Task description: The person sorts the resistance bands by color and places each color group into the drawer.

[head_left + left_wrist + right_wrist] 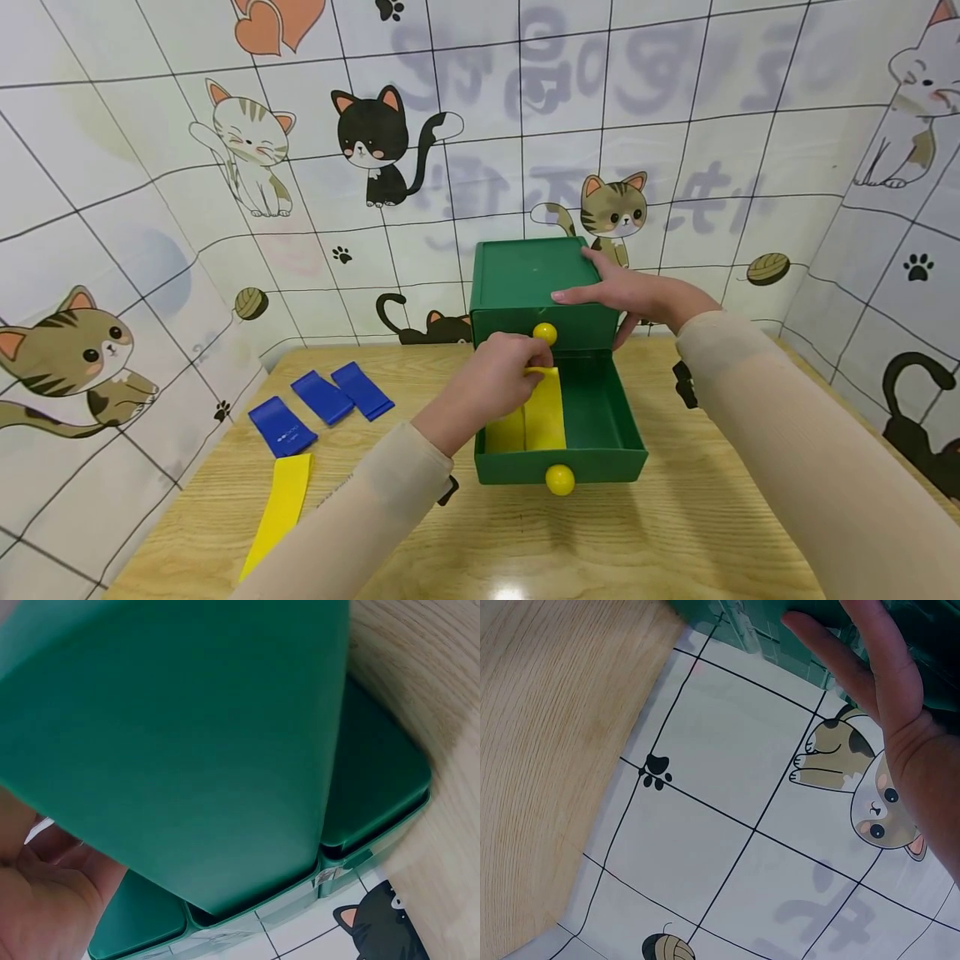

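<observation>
A small green drawer box (534, 271) with yellow knobs stands at the back of the table. Its lower drawer (600, 408) is pulled out, the upper one closed. My left hand (498, 375) reaches over the open drawer and pinches the top edge of a flat yellow band (546, 412), which lies in the drawer's left part. In the left wrist view, green walls (187, 750) hide the band and most fingertips. My right hand (626, 293) rests on the box's top right corner, thumb and a finger extended on top, other fingers along the right side.
On the table's left lie several folded blue bands (282, 425) and a long yellow strip (281, 508), partly behind my left sleeve. A wall covering with cat drawings (375, 142) rises right behind the box. The wooden table (720, 500) extends right.
</observation>
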`<state>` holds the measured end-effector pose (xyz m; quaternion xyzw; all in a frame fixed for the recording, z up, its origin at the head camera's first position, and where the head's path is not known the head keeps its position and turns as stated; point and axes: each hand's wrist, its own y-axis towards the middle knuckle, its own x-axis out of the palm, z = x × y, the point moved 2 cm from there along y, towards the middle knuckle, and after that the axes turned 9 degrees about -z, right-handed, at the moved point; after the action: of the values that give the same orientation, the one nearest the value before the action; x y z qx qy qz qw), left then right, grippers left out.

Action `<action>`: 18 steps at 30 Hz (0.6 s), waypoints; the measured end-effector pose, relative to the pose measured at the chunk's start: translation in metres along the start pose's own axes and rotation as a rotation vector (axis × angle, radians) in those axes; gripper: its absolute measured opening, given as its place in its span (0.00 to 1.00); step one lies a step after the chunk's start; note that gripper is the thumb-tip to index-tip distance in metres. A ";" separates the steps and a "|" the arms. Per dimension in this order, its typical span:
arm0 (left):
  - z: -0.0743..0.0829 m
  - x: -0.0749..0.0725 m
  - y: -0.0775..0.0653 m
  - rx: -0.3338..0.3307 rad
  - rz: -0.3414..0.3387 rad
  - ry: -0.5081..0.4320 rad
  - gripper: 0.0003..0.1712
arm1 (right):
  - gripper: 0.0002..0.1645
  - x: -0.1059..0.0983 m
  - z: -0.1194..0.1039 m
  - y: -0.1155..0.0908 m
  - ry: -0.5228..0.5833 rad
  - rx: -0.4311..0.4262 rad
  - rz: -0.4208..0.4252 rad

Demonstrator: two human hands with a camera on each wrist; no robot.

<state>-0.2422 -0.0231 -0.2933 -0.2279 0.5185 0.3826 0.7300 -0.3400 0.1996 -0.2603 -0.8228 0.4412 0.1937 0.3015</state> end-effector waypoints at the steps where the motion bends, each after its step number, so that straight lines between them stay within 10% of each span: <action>1: 0.000 0.001 0.001 0.003 0.001 -0.002 0.07 | 0.76 0.000 0.000 0.000 0.000 -0.001 0.000; 18: -0.006 0.006 0.003 -0.016 0.028 -0.016 0.05 | 0.76 0.000 0.000 0.000 0.009 0.004 0.000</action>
<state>-0.2471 -0.0233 -0.3002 -0.2236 0.5128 0.3986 0.7267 -0.3404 0.1998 -0.2602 -0.8231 0.4429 0.1889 0.3012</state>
